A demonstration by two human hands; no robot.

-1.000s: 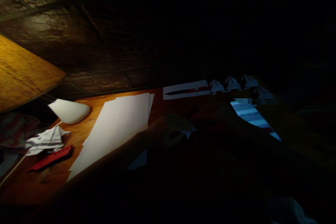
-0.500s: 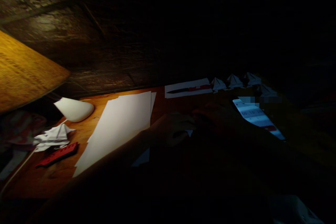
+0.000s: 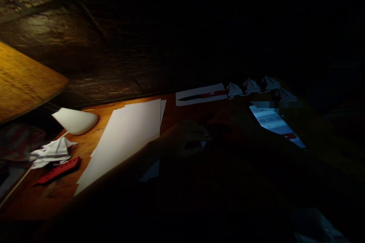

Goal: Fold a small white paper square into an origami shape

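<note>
In deep shadow at mid-table my left hand (image 3: 190, 136) has its fingers curled over a small piece of white paper (image 3: 203, 144); only a pale corner shows below the fingertips. Close on its right is my right hand (image 3: 224, 123), very dark, its fingers bent towards the left one. What it holds is lost in shadow. A stack of white paper sheets (image 3: 128, 133) lies beside and partly behind my left forearm. Behind the hands a knife with a red handle (image 3: 212, 94) rests on a strip of paper (image 3: 185, 96).
Several folded paper shapes (image 3: 249, 85) stand at the back right, near a lit phone (image 3: 275, 123) showing a timer. At left are a lamp with a white base (image 3: 76, 120), crumpled or folded paper (image 3: 53, 152), a red slotted object (image 3: 58, 171) and a cord (image 3: 17, 186).
The whole view has shifted slightly, so things sit a little further left. Both hands stay close together, with the paper corner still showing under my left fingers.
</note>
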